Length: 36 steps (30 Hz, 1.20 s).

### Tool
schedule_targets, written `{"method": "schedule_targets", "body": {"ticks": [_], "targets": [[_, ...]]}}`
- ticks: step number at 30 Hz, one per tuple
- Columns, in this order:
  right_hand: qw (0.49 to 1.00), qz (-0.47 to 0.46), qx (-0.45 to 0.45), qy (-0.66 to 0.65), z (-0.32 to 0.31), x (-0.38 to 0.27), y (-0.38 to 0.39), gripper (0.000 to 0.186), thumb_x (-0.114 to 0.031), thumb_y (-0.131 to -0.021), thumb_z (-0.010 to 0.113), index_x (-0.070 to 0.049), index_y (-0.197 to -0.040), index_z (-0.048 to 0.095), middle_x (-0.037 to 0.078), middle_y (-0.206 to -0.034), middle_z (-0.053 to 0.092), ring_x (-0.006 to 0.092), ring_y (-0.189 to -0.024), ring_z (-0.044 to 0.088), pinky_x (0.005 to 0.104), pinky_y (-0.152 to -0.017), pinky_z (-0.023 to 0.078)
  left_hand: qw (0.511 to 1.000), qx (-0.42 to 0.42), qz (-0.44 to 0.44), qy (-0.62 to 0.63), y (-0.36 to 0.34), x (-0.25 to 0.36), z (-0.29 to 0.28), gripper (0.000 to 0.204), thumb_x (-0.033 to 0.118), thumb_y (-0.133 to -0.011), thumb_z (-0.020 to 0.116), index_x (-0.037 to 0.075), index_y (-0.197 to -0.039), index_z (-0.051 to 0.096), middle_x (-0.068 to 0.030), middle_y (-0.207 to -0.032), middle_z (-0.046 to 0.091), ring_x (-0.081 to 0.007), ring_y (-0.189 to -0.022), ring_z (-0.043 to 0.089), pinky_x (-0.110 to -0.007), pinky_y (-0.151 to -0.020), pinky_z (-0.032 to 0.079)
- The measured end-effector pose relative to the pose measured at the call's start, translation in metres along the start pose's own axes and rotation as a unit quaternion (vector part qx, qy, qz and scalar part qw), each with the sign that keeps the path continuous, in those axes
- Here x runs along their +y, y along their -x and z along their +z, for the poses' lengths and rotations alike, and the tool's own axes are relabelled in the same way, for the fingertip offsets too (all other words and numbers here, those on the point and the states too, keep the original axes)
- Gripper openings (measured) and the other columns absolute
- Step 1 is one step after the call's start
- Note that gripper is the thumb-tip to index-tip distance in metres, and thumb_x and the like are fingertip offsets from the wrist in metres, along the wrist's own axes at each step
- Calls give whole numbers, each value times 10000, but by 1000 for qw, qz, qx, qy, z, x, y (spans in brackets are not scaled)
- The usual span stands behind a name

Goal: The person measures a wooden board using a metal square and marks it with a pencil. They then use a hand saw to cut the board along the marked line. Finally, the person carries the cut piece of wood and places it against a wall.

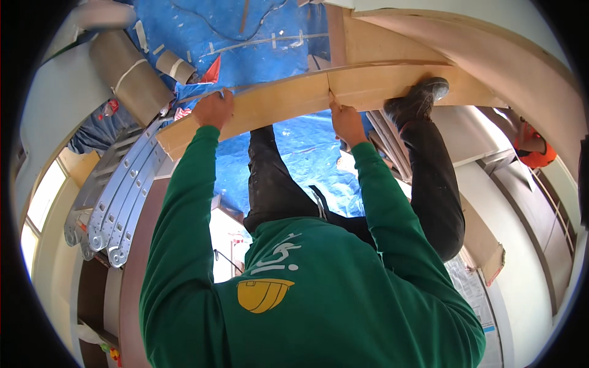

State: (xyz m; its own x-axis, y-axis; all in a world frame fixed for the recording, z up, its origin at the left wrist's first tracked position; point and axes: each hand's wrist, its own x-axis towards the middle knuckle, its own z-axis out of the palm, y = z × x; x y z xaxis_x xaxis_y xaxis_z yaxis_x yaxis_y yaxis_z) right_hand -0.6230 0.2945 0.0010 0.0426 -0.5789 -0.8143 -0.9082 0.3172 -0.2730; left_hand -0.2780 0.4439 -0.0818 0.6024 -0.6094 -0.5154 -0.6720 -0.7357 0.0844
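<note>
A long, pale wooden board (276,97) lies crosswise in front of me. Toward its left end, my left hand (213,111) is closed over the near edge. My right hand (348,124) is closed at the near edge, right of the middle. From its fingers a thin pencil-like tool (332,95) reaches onto the board; its exact kind is too small to tell. A thin dark line (328,78) crosses the board at that spot. My right shoe (423,98) presses on the board farther right, with the knee bent.
A blue tarp (257,52) covers the floor. On the left are a folded metal ladder (123,196) and brown rolls (132,76). Wooden panels (392,40) stand at the far right, and boards (392,147) lie below my shoe. An orange object (537,147) sits at the right.
</note>
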Motion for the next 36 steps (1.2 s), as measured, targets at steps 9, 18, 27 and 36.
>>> {"method": "schedule_targets", "body": {"ticks": [9,18,27,36], "targets": [[979,-108,172,22,23,21,30,518,-416,-1096,579,59,-1286,655,326,-826,720,484,-796,737,569,-692,570,1000,-1,-16,6,5,-4,-3,596,544,-1024,463,95,-909,838,-233,-958,792,-461,-900,765,-581,-817,596],[990,-96,103,-25,53,83,20,641,-512,-1115,495,56,-881,675,232,-739,687,383,-643,696,490,-594,559,999,31,31,-3,-3,-9,17,659,556,-1032,429,58,-894,839,-232,-856,782,-461,-841,770,-564,-833,608],[989,-121,82,-14,13,37,18,567,-400,-1121,457,67,-880,670,256,-736,693,376,-628,722,501,-643,582,999,12,30,5,0,-20,21,636,549,-1046,406,75,-965,823,-238,-1009,790,-473,-947,762,-566,-863,603],[996,-75,53,12,-81,45,186,593,-419,-1148,462,89,-899,638,142,-635,626,220,-511,655,371,-529,539,999,-32,-13,5,8,-3,2,692,615,-1021,388,87,-1048,835,-258,-1096,779,-465,-1051,747,-563,-959,572]]}}
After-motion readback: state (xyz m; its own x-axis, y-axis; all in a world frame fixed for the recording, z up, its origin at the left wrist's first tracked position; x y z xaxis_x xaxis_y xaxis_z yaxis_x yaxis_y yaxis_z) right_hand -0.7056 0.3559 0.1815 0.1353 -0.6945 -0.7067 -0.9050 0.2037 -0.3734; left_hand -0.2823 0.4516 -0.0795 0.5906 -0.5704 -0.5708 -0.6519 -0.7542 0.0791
